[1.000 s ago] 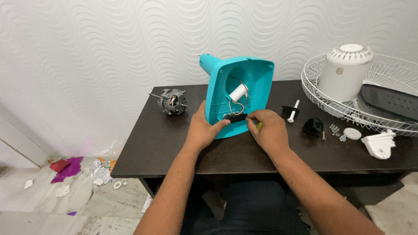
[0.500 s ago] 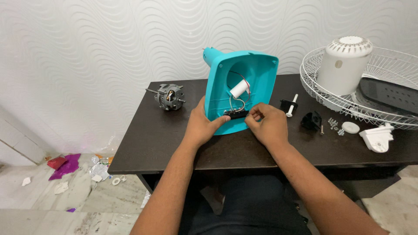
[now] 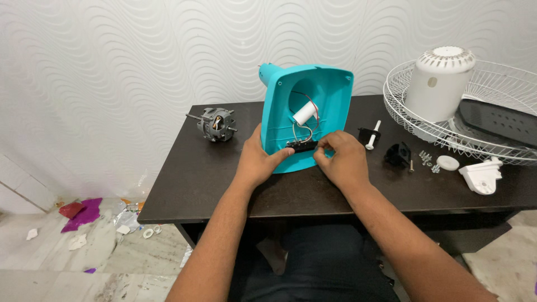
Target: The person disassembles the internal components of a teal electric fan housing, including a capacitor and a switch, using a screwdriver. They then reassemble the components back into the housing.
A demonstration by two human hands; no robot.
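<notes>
Turquoise fan housing (image 3: 330, 95) stands open-side toward the person at table (image 3: 184, 184) centre, looking light, stiff and hollow. Left hand (image 3: 256, 159) grips its 9 o'clock wall, the sound hold; right hand (image 3: 342, 159) pinches the black switch block (image 3: 301, 146) at 6 o'clock, its thin wires fragile.

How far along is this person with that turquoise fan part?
Already out: the motor, wire guard and small screws lie loose on the table. In hand: the left hand steadies the turquoise housing while the right hand works at the black part inside. The white capacitor remains wired in.
</notes>
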